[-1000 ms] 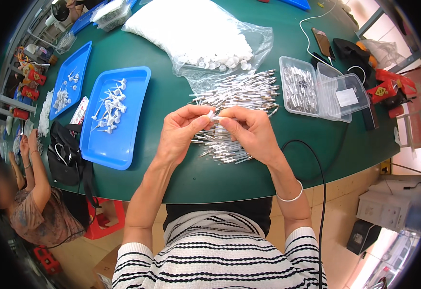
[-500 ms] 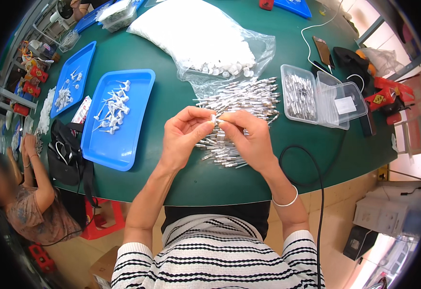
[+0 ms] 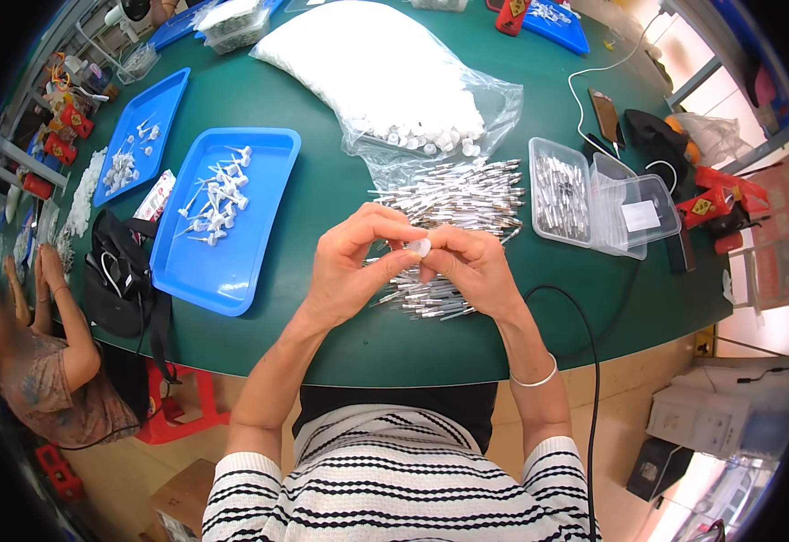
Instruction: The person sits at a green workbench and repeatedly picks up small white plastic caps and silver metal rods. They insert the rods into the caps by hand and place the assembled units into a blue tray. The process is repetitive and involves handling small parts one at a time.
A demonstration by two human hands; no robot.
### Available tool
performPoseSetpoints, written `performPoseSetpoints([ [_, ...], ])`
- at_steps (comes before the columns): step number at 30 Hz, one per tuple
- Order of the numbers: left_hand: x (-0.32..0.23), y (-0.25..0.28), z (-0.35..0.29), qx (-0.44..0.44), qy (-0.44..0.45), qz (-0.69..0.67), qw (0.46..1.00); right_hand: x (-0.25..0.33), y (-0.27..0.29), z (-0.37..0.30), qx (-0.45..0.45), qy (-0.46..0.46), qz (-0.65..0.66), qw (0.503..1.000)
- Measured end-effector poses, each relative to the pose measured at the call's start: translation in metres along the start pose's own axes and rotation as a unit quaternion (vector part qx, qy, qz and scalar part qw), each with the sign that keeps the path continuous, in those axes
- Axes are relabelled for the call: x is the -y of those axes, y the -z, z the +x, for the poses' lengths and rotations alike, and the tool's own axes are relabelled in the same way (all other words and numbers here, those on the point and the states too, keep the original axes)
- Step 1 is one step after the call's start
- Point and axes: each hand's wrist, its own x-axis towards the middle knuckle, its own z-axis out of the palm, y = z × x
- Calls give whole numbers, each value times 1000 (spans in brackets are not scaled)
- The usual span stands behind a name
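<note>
One small round white cap point(image 3: 421, 247) is clamped between my left hand point(image 3: 345, 266) and my right hand point(image 3: 477, 274), thumb and fingers point(image 3: 392, 229) of each pinched together on it, above the green counter point(image 3: 322, 176) inside its near edge. I cannot tell whether anything is fitted into it. Beneath and beyond my hands lies a heap of silver-and-white rods point(image 3: 466, 194). Past the heap, toward the far edge, slumps a clear bag point(image 3: 498, 95) full of white caps point(image 3: 439, 137). Toward the left edge sits a blue tray point(image 3: 232, 280) of white-headed stems point(image 3: 223, 191), a black bag point(image 3: 114, 289) just beside it; toward the right edge, a clear box point(image 3: 564, 240) of rods.
</note>
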Motion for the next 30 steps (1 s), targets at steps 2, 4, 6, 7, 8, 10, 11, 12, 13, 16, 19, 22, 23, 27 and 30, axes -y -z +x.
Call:
performPoseSetpoints([
  [2,-2,2,0,8,0,20,1000,-2,-1,-1,2,1,8,1000],
  [4,-1,5,0,12,-11,28,999,-1,-3,-1,1,4,7,1000],
  [6,0,7,-1,17,-12,29,999,2,-5,-1,-2,10,-5,1000],
  [7,0,8,0,19,-9,25,999,3,-6,-1,-10,11,-13,1000],
  [8,-1,8,0,22,-5,22,999,2,-8,-2,-19,13,-22,999],
  [10,-1,9,1,24,-3,26,999,0,-11,-3,-41,16,-33,998],
  [11,-1,9,1,25,-1,28,999,-1,-13,-3,-56,19,-35,998],
  [12,-2,8,2,21,-10,56,998,-2,-14,-2,-70,21,-36,997],
  [13,-2,7,3,18,-18,84,996,-5,-16,-2,-89,26,-50,994],
  [16,-6,1,3,-2,-31,143,989,-10,-14,1,-130,46,-95,986],
  [19,-10,-5,2,-50,-26,127,990,-5,-12,3,-140,69,-126,980],
  [22,-4,-2,1,-97,-68,171,978,-5,-12,4,-151,75,-110,979],
  [23,-2,-1,1,-110,-92,201,969,-9,-12,4,-151,74,-100,981],
  [27,-8,-4,2,-113,-162,296,935,-5,-13,5,-152,77,-126,977],
  [30,-13,-8,3,-113,-184,333,918,-10,-14,7,-167,138,-175,960],
])
